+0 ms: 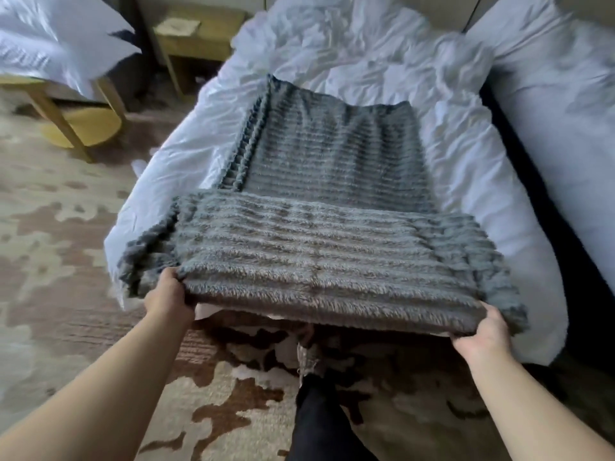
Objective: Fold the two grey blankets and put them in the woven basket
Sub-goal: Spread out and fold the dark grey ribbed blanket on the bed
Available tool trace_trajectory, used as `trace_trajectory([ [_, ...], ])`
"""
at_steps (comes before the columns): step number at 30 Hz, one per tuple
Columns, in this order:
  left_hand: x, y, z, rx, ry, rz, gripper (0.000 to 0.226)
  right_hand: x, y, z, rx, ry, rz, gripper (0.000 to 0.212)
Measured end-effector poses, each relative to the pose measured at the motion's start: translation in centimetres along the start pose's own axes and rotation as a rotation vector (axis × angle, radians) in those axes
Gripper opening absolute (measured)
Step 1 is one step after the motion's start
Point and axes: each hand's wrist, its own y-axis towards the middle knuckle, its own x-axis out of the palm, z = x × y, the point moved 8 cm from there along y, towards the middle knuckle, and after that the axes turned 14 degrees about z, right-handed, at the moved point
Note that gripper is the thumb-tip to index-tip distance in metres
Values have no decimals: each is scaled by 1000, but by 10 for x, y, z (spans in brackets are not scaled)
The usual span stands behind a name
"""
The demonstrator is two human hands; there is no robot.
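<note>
Grey blanket: the grey blanket (332,151), ribbed and plush, lies lengthwise on the bed in the middle of the frame, running from the centre toward the top.
Near part: a wider folded layer (316,257) of the same ribbed grey plush spans the lower centre across the foot of the bed. Its front edge is raised off the bedding. Whether it belongs to the same blanket or is a second one cannot be told.
Left hand: the left hand (169,294), lower left of centre, has its grip clamped on the left front corner of the folded layer, with the fingers tucked under the edge.
Right hand: the right hand (482,331), at lower right, has its grip clamped on the right front corner, with the fingers hidden below.
Bed: a crumpled white duvet (366,61) covers it and shows on both sides of the blanket.
Right edge: more white bedding (565,94), apart from the bed across a dark gap.
Upper left: a white pillow (50,38) rests on a round wooden side table (66,128); beside it stands a wooden nightstand (196,38).
Floor: patterned brown and cream carpet (50,227).
Bottom centre: the person's dark trouser leg (316,420) and a shoe (307,357), below the raised edge.
</note>
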Motion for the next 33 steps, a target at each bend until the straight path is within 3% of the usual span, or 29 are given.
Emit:
trace_trajectory([
  [6, -63, -34, -3, 33, -62, 116, 35, -69, -32, 9, -5, -6, 24, 6],
  [9, -99, -39, -18, 9, -27, 198, 42, -103, -30, 28, 26, -26, 63, 9],
  [12, -116, -42, -34, -7, -5, 162, 51, -122, -30, 48, 65, -22, 57, 19],
  [17, -120, -51, -38, -40, 16, 94, 46, -130, -33, 54, 88, -16, 53, 17],
  [22, -79, -55, -16, -50, 12, -36, 43, -96, -40, 32, 86, 4, 6, 5],
  [28, 4, -55, 17, -64, 23, -42, 48, -16, -43, -17, 100, -2, -1, 13],
  [30, 46, -57, 32, -78, 1, -38, 36, 29, -40, -37, 92, -15, -4, 13],
  [32, 101, -57, 50, -58, -86, -131, 9, 78, -32, -58, 68, -23, -32, 12],
  [33, 127, -54, 58, -52, -146, -183, 17, 103, -27, -68, 65, 7, -54, 12],
])
